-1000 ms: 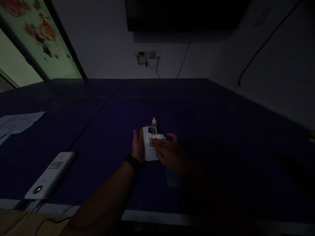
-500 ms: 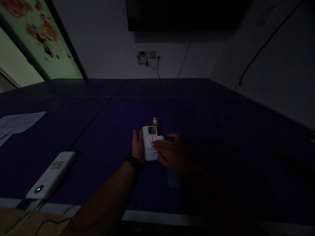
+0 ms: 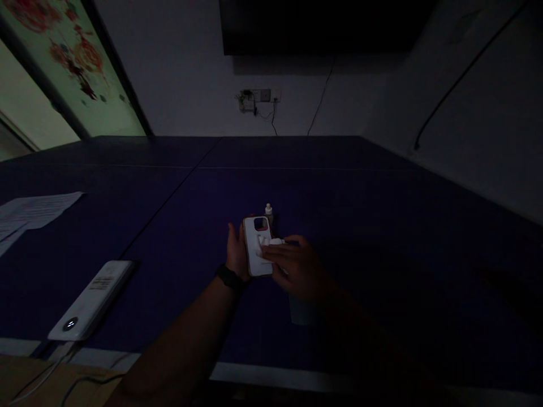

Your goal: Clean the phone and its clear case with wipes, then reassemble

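Phone case: white phone case (image 3: 252, 249) sits in the left hand, roughly mid-view over the blue surface (image 3: 360, 198), back side facing up at the camera.
Which way it points: camera cutout is at the far end, so the top points away from the person.
Long axis: runs near to far, pretty much straight ahead, with the top leaning a hair to the left.
Left hand: left hand (image 3: 238, 254) has the case gripped from behind and along its left edge; most of those fingers are hidden, and the thumb sticks up beside it. Dark wristband (image 3: 228, 277) on that wrist.
Right hand: right hand (image 3: 296, 265) has its fingers closed over a white wipe (image 3: 275, 241), holding it against the back of the case, below the cutout.
Little bottle: white-capped bottle (image 3: 268, 210) stands just past the case's top right.
Under the right hand: some flat dark thing (image 3: 301, 314), too dim to tell what.
Off left: white power bank (image 3: 91, 299) with a lit display, plus printed papers (image 3: 38, 212) farther back.
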A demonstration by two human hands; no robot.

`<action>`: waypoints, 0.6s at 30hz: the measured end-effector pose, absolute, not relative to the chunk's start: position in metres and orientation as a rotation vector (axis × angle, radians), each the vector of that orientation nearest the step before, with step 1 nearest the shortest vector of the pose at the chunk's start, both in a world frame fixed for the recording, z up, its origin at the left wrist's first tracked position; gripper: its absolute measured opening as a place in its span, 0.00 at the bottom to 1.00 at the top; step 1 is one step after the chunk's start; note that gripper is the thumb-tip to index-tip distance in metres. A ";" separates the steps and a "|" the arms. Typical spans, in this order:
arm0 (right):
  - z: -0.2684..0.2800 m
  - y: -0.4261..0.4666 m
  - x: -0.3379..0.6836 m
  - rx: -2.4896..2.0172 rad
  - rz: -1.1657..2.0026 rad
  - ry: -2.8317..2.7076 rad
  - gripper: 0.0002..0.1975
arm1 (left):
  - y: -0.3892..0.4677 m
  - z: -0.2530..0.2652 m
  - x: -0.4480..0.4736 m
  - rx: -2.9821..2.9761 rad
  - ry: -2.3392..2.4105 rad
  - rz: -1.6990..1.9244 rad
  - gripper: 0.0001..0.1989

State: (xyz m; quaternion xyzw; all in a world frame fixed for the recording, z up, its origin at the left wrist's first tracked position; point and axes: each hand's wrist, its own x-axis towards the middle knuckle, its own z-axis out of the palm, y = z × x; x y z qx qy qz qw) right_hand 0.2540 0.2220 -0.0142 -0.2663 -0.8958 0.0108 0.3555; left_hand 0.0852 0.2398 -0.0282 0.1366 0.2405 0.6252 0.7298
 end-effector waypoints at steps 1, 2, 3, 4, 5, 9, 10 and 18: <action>-0.014 0.221 0.252 -0.735 0.043 -2.261 0.18 | 0.239 -0.027 0.086 0.298 0.532 1.375 0.36; -0.015 0.220 0.250 -0.774 0.055 -2.219 0.18 | 0.238 -0.026 0.086 0.293 0.534 1.371 0.35; -0.016 0.218 0.247 -0.792 0.065 -2.203 0.19 | 0.237 -0.024 0.086 0.285 0.535 1.366 0.35; -0.017 0.216 0.244 -0.778 0.072 -2.217 0.19 | 0.236 -0.023 0.087 0.273 0.535 1.357 0.36; -0.018 0.215 0.241 -0.738 0.074 -2.259 0.19 | 0.236 -0.021 0.087 0.260 0.534 1.345 0.36; -0.023 0.214 0.240 -0.508 0.053 -2.435 0.18 | 0.234 -0.017 0.085 0.231 0.534 1.312 0.36; -0.023 0.215 0.242 -0.473 0.057 -2.448 0.17 | 0.234 -0.017 0.085 0.230 0.535 1.317 0.37; -0.018 0.220 0.249 -0.494 0.003 -2.542 0.18 | 0.236 -0.020 0.084 0.250 0.539 1.318 0.37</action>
